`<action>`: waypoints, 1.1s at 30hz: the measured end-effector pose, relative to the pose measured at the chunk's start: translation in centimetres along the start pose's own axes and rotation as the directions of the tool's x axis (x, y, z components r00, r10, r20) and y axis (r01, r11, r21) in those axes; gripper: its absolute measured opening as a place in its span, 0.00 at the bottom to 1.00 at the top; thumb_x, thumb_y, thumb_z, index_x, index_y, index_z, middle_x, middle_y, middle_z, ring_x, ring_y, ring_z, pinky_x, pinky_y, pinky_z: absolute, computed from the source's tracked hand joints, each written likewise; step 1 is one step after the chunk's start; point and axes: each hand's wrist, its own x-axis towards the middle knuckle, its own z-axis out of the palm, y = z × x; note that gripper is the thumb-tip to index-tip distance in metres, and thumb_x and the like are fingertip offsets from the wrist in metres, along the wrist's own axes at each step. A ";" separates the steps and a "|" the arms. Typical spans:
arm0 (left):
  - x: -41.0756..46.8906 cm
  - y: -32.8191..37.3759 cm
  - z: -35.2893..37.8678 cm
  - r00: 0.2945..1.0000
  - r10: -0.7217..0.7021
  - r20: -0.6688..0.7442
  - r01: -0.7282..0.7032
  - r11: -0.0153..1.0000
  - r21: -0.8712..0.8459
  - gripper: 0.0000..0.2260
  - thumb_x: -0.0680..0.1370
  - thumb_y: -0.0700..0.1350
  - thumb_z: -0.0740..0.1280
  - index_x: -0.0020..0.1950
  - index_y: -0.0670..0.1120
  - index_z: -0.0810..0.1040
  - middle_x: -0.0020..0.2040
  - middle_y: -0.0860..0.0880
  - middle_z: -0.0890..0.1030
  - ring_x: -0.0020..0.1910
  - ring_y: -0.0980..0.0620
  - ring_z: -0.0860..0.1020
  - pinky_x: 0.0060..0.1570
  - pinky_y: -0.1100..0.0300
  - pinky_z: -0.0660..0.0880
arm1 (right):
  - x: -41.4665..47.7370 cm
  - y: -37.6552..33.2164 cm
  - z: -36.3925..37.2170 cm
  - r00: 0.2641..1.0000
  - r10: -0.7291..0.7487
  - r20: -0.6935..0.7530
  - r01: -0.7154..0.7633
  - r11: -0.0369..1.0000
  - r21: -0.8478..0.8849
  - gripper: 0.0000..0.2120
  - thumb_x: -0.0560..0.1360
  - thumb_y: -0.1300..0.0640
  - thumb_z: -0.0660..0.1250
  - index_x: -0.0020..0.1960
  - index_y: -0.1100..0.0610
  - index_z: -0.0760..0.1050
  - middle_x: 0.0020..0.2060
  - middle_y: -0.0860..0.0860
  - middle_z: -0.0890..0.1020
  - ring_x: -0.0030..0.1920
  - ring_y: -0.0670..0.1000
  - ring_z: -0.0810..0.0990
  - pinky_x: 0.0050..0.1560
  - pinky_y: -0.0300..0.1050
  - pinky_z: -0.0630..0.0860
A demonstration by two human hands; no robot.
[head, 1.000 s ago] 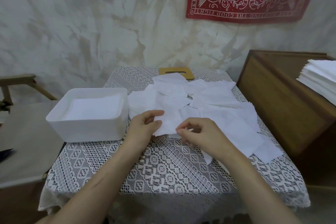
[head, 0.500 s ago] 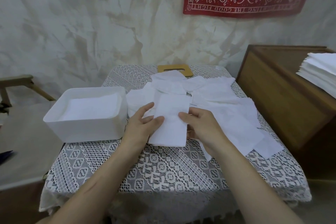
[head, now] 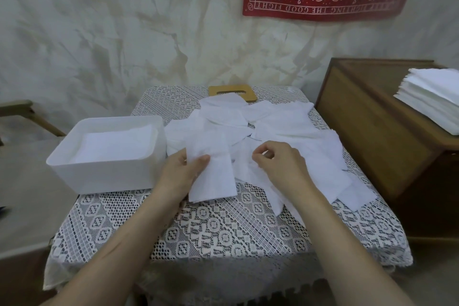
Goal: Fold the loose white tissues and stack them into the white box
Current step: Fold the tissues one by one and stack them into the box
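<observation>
A folded white tissue (head: 214, 171) lies long and narrow near the middle of the lace-covered table (head: 223, 231). My left hand (head: 181, 174) holds its left edge, thumb on top. My right hand (head: 280, 164) is off the folded tissue, fingers curled, over the pile of loose white tissues (head: 285, 129) spread to the right and behind. The white box (head: 104, 174) stands at the table's left edge with folded tissues stacked inside.
A wooden board (head: 232, 92) lies at the table's far edge, partly under tissues. A wooden cabinet (head: 372, 131) stands right of the table and carries a stack of white tissues (head: 432, 97). A wall with a red cloth hanging is behind.
The tissue was folded into a narrow strip. My right hand has since let go of it and moved right over the loose pile; my left hand keeps hold of the strip.
</observation>
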 end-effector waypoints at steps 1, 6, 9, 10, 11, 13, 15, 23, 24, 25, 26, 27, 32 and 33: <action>0.0 0.0 -0.1 1.000 0.017 -0.008 -0.017 1.000 0.018 0.04 0.81 0.46 0.70 0.55 0.53 0.82 0.50 0.53 0.88 0.52 0.49 0.86 0.49 0.51 0.81 | 0.0 0.3 -0.3 1.000 0.003 0.025 -0.001 0.998 -0.059 0.05 0.78 0.49 0.69 0.51 0.47 0.82 0.42 0.43 0.81 0.45 0.48 0.80 0.47 0.44 0.74; -0.2 0.2 -0.2 0.997 0.079 -0.027 -0.077 0.995 0.060 0.04 0.83 0.47 0.68 0.57 0.53 0.81 0.51 0.53 0.87 0.51 0.51 0.85 0.51 0.51 0.82 | 0.3 0.4 0.3 0.986 -0.022 0.166 0.055 0.979 -0.198 0.17 0.74 0.45 0.72 0.61 0.48 0.79 0.49 0.45 0.77 0.50 0.48 0.77 0.48 0.43 0.69; -0.3 0.2 -0.1 0.995 0.096 -0.032 -0.093 0.991 0.092 0.07 0.84 0.48 0.67 0.59 0.51 0.81 0.51 0.53 0.87 0.50 0.53 0.85 0.48 0.56 0.81 | 0.3 0.0 0.6 0.976 -0.065 0.207 0.112 0.967 -0.227 0.21 0.73 0.42 0.73 0.63 0.47 0.77 0.53 0.45 0.75 0.51 0.48 0.76 0.49 0.44 0.68; -0.3 0.1 -0.1 0.995 0.096 -0.036 -0.092 0.991 0.096 0.06 0.84 0.48 0.67 0.58 0.50 0.82 0.50 0.54 0.87 0.49 0.53 0.86 0.46 0.57 0.81 | 0.3 0.0 0.7 0.970 -0.086 0.226 0.140 0.961 -0.238 0.22 0.72 0.41 0.73 0.63 0.46 0.77 0.53 0.45 0.74 0.51 0.48 0.76 0.48 0.45 0.68; -0.3 0.1 0.0 0.995 0.095 -0.040 -0.091 0.991 0.101 0.05 0.84 0.48 0.67 0.56 0.50 0.82 0.48 0.54 0.88 0.47 0.54 0.86 0.44 0.59 0.80 | 0.3 0.0 0.9 0.964 -0.103 0.246 0.167 0.953 -0.251 0.23 0.71 0.39 0.74 0.63 0.45 0.76 0.53 0.45 0.73 0.51 0.48 0.76 0.48 0.45 0.68; -0.3 0.2 0.0 0.994 0.094 -0.049 -0.088 0.990 0.110 0.05 0.84 0.47 0.67 0.52 0.50 0.82 0.43 0.57 0.87 0.43 0.58 0.85 0.37 0.65 0.79 | 0.3 -0.1 1.4 0.953 -0.130 0.273 0.208 0.937 -0.280 0.22 0.70 0.38 0.74 0.60 0.45 0.76 0.52 0.44 0.73 0.52 0.49 0.76 0.48 0.46 0.70; -0.3 0.2 -0.1 0.994 0.094 -0.056 -0.087 0.990 0.113 0.05 0.84 0.47 0.67 0.51 0.49 0.82 0.40 0.58 0.87 0.38 0.60 0.85 0.33 0.68 0.77 | 0.3 -0.1 1.8 0.949 -0.157 0.273 0.238 0.925 -0.296 0.16 0.73 0.41 0.72 0.57 0.46 0.76 0.52 0.45 0.73 0.51 0.49 0.76 0.49 0.46 0.72; -0.5 0.2 -0.5 0.996 0.071 -0.053 -0.063 0.988 0.140 0.06 0.84 0.46 0.67 0.52 0.48 0.83 0.44 0.54 0.88 0.43 0.54 0.86 0.42 0.57 0.81 | 0.3 0.0 2.9 0.949 -0.216 0.229 0.282 0.909 -0.309 0.05 0.77 0.56 0.63 0.45 0.51 0.77 0.45 0.46 0.78 0.45 0.51 0.79 0.46 0.48 0.76; -0.5 0.1 -0.5 0.996 0.064 -0.057 -0.055 0.988 0.142 0.06 0.84 0.46 0.67 0.52 0.47 0.83 0.45 0.53 0.88 0.45 0.52 0.86 0.45 0.55 0.81 | 0.4 0.0 3.0 0.949 -0.215 0.230 0.283 0.903 -0.322 0.05 0.77 0.56 0.62 0.45 0.51 0.77 0.44 0.47 0.78 0.44 0.51 0.78 0.46 0.49 0.77; -0.6 0.1 -0.6 0.997 0.056 -0.059 -0.048 0.989 0.140 0.07 0.84 0.46 0.67 0.53 0.47 0.84 0.46 0.52 0.88 0.46 0.50 0.86 0.46 0.52 0.82 | 0.4 0.0 3.1 0.949 -0.216 0.229 0.285 0.900 -0.330 0.05 0.77 0.56 0.62 0.46 0.52 0.76 0.45 0.47 0.78 0.44 0.52 0.78 0.46 0.49 0.77; -0.6 0.1 -0.7 0.997 0.052 -0.057 -0.043 0.990 0.137 0.07 0.84 0.46 0.67 0.54 0.47 0.84 0.46 0.52 0.88 0.47 0.50 0.86 0.47 0.52 0.82 | 0.5 -0.1 3.1 0.949 -0.215 0.229 0.284 0.899 -0.332 0.05 0.77 0.55 0.62 0.48 0.52 0.76 0.46 0.47 0.78 0.46 0.52 0.78 0.47 0.49 0.77; -0.6 0.1 -0.8 0.997 0.048 -0.053 -0.040 0.990 0.138 0.07 0.84 0.47 0.67 0.54 0.47 0.84 0.47 0.52 0.88 0.47 0.50 0.86 0.46 0.53 0.82 | 0.5 -0.1 3.0 0.950 -0.210 0.230 0.280 0.902 -0.330 0.05 0.78 0.53 0.63 0.50 0.52 0.76 0.47 0.47 0.77 0.47 0.52 0.78 0.48 0.49 0.77; -0.8 0.1 -0.6 0.998 0.054 -0.030 -0.049 0.987 0.154 0.07 0.84 0.47 0.66 0.55 0.48 0.84 0.47 0.54 0.88 0.46 0.52 0.86 0.46 0.55 0.81 | 1.2 1.0 2.3 0.986 -0.120 0.113 0.155 0.910 -0.385 0.10 0.81 0.50 0.61 0.56 0.54 0.75 0.52 0.52 0.79 0.51 0.55 0.79 0.51 0.50 0.76; -0.7 0.1 -0.3 0.998 0.052 -0.029 -0.047 0.988 0.148 0.07 0.84 0.47 0.66 0.56 0.48 0.84 0.48 0.53 0.88 0.48 0.51 0.86 0.48 0.53 0.82 | 1.4 1.3 2.1 0.992 -0.107 0.073 0.127 0.914 -0.385 0.10 0.82 0.51 0.60 0.58 0.54 0.76 0.52 0.52 0.79 0.52 0.56 0.79 0.50 0.49 0.75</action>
